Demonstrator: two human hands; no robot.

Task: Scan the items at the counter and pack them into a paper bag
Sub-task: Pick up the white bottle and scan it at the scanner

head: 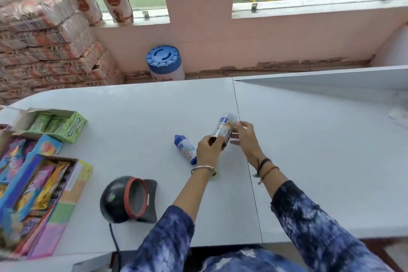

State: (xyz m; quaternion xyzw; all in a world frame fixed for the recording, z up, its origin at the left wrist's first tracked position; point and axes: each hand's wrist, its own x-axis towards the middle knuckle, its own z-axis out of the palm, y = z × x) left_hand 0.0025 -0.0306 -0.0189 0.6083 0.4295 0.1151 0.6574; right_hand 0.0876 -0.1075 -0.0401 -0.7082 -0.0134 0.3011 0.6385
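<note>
— What have the hands got?
— My left hand (208, 147) and right hand (244, 137) both close around one tube (223, 131) lifted above the counter (309, 139); its label is blurred.
— The other?
— The blue-capped tube (185, 149) lies beside the left hand.

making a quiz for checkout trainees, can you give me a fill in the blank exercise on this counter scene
1. The tilted colourful tube with the brown end is held by ____ hands.
2. The blue-capped colourful tube lies on the white counter, to the ____ of the left hand.
3. The black dome scanner has a ____ ring around its window.

Missing words: both; left; red
</note>
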